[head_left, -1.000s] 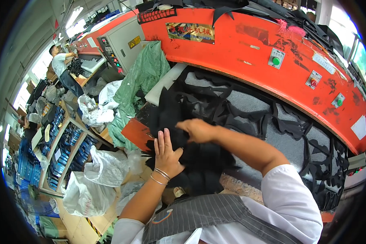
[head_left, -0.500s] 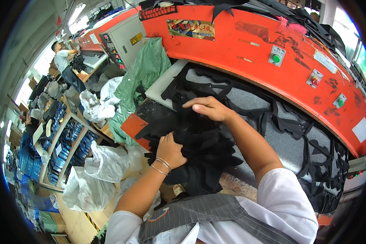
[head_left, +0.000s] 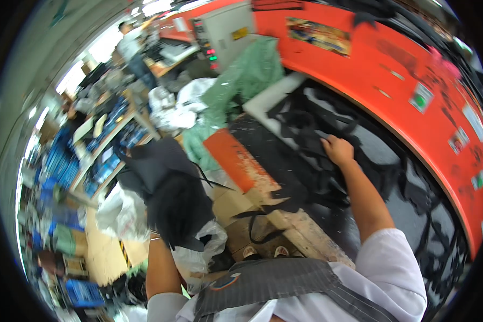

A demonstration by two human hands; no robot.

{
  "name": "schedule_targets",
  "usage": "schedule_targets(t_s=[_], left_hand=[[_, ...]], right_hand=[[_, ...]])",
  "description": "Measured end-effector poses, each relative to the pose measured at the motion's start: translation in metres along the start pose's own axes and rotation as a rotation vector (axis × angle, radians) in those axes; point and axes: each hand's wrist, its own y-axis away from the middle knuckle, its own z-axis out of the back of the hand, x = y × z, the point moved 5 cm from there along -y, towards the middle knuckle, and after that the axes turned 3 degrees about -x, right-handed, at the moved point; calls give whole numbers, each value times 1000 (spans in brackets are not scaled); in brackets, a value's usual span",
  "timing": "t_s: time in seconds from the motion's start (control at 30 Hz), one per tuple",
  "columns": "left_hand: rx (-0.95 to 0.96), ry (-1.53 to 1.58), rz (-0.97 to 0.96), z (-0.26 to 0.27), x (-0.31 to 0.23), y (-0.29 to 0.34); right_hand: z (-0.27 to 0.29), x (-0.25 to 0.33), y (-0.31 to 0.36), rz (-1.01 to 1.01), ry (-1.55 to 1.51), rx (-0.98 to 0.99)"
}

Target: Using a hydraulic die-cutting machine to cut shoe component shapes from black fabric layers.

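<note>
The black fabric pieces point(head_left: 177, 196) form 1 thick, loose bundle, held up clear of the desk point(head_left: 335, 228) on the left side. Flat, matte panels show at its top; lower down the layers droop and blur into ragged edges, and thin strips trail off to its right. The black scraps point(head_left: 308, 140) lie tangled and flat across the desk, curved strips with open gaps between them, some just beside the right hand point(head_left: 339, 150); whether it grips any is unclear.
</note>
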Motion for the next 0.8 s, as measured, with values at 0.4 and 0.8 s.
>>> schedule_targets(t_s=[0.4,0.8], left_hand=[[-233,-1048,-836,-27,-72,182],[-1036,-284,-323,110,72,473]], right_hand=[[25,348,102,912,-864,481],[-98,567,185,996,-750,244]])
